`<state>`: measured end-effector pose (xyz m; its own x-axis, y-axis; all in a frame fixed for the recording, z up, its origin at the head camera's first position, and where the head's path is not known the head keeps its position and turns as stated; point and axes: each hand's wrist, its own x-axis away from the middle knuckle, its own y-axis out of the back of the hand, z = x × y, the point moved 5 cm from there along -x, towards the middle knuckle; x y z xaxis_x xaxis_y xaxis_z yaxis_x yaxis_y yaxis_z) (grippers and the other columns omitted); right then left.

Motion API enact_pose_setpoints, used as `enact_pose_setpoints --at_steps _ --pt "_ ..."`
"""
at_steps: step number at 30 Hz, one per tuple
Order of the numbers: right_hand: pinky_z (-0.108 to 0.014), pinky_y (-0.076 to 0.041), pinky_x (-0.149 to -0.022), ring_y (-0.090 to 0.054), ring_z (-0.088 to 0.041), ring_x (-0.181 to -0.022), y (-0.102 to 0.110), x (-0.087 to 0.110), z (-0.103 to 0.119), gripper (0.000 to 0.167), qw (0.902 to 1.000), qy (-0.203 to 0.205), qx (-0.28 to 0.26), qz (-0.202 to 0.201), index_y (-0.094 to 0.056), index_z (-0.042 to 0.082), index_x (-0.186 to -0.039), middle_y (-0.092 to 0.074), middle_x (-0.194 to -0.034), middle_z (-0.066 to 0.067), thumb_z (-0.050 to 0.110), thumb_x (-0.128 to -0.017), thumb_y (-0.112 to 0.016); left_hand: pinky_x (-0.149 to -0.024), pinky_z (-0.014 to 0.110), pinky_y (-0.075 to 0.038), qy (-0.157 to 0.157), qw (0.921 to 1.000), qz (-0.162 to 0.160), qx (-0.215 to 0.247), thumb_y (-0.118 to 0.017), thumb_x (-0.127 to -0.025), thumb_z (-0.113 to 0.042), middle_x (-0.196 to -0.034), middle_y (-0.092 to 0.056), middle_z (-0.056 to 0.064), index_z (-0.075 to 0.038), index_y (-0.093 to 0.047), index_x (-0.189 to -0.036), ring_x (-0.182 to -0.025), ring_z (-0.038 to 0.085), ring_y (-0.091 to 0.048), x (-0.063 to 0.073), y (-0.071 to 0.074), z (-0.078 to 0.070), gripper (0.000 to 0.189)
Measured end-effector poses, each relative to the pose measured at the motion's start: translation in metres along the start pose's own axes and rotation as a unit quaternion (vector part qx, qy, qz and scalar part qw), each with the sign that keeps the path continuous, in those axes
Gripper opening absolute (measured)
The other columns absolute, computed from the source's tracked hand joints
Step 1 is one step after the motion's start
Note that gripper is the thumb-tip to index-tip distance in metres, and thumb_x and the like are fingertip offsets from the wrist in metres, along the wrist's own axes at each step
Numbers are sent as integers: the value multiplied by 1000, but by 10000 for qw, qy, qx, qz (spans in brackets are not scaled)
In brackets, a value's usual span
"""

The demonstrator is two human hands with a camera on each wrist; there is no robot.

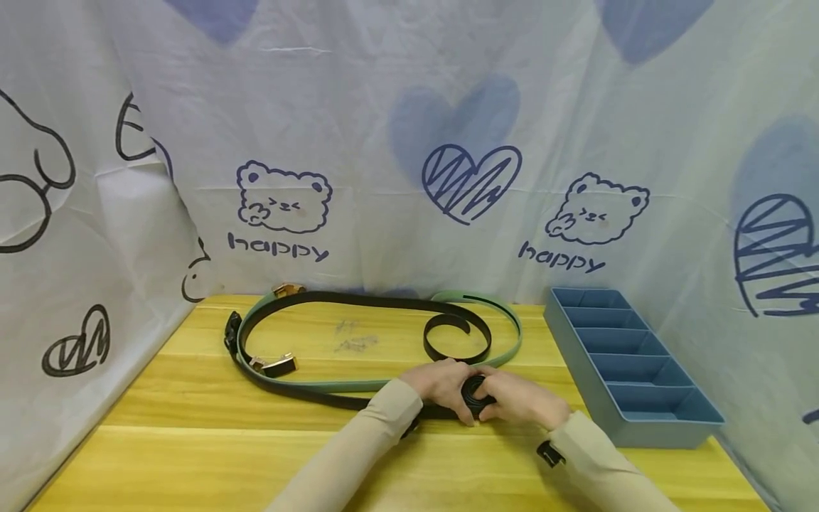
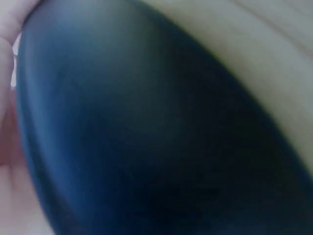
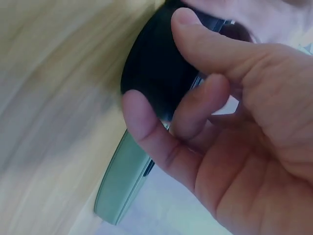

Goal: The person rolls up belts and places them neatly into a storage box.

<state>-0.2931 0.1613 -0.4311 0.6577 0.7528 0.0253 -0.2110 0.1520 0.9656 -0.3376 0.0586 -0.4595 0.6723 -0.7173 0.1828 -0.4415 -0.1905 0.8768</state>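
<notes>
Both hands meet around a coiled black belt (image 1: pixel 472 395) near the front middle of the table. My left hand (image 1: pixel 441 384) grips the coil's left side, and my right hand (image 1: pixel 521 398) holds it from the right. In the right wrist view, thumb and fingers curl round the dark roll (image 3: pixel 156 63). A black strap (image 2: pixel 137 117) fills the left wrist view, blurred, with part of a hand at its left edge. From the coil, black strap runs left along the table beside a green belt (image 1: pixel 333 386). Behind the hands, a dark brown belt (image 1: pixel 377 301) ends in a loose curl.
At the left lie a black buckle (image 1: pixel 233 333), a gold buckle (image 1: pixel 289 289) and a gold-and-black buckle (image 1: pixel 279 365). A blue-grey divided box (image 1: pixel 576 363) stands at the right on the wooden table (image 1: pixel 192 455). A printed cloth (image 1: pixel 384 235) hangs behind.
</notes>
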Motion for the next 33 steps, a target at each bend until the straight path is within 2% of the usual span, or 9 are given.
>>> enact_pose_setpoints --at_steps 2,6,9,14,17,22,25,29,33 --pt "-25 -48 -77 -55 -19 -96 -1 0 -3 11 9999 -50 -77 132 -69 17 -76 -58 -110 -9 17 -82 -78 -71 20 -48 -75 9999 51 -71 -89 -69 -39 -98 -66 -10 -21 -61 -124 -78 3 -59 0 0 1 65" --pt "-26 -47 -78 -53 -16 -96 -1 -1 -7 10 9997 -93 -104 201 -69 18 -78 -59 -107 -7 18 -82 -78 -75 19 -48 -136 9996 0 -227 -89 -70 -40 -108 -67 -8 -20 -58 -134 -85 3 -60 -2 1 1 74" --pt "-27 -47 -79 -54 -16 -97 -2 -1 -6 9 9998 -109 22 173 -70 20 -81 -60 -109 -5 20 -82 -78 -71 19 -49 -138 9994 -100 -292 -89 -70 -38 -102 -68 -9 -22 -61 -130 -79 4 -60 -3 2 0 68" --pt "-27 -48 -75 -58 -16 -96 -4 0 -2 10 9994 -247 238 0 -70 19 -86 -61 -116 -9 26 -84 -77 -62 19 -47 -198 9988 -267 -373 -88 -68 -38 -85 -65 -11 -24 -67 -114 -67 4 -58 -3 1 -3 53" --pt "-28 -49 -75 -60 -18 -96 -4 1 0 8 9992 -360 175 31 -72 18 -86 -61 -118 -12 22 -83 -77 -61 20 -47 -129 9991 -187 -350 -88 -68 -41 -84 -64 -11 -23 -66 -113 -66 5 -58 -2 0 -3 53" --pt "-32 -51 -85 -61 -21 -105 -4 2 -1 6 9990 -369 14 264 -73 17 -85 -59 -124 -12 18 -83 -78 -70 21 -48 61 9996 247 -82 -90 -69 -37 -100 -65 -9 -22 -54 -137 -79 4 -59 3 0 0 78" --pt "-34 -51 -88 -59 -20 -107 -4 2 -3 5 9991 -254 -5 351 -73 17 -88 -60 -120 -9 18 -84 -77 -70 22 -49 108 9991 401 121 -90 -69 -33 -108 -65 -7 -24 -46 -145 -82 5 -59 5 1 -1 88" --pt "-37 -50 -93 -57 -26 -115 -3 4 -7 17 9984 -258 -8 508 -76 16 -102 -58 -126 -14 19 -85 -75 -64 26 -50 171 9987 463 120 -90 -70 -33 -121 -62 -4 -27 -41 -148 -85 8 -58 5 1 0 93" --pt "-39 -50 -94 -56 -28 -117 -2 4 -8 24 9972 -407 -49 619 -76 16 -109 -56 -130 -17 18 -85 -76 -78 24 -51 -21 9994 259 -209 -89 -70 -36 -134 -59 -4 -25 -45 -147 -103 9 -60 3 2 -2 90"
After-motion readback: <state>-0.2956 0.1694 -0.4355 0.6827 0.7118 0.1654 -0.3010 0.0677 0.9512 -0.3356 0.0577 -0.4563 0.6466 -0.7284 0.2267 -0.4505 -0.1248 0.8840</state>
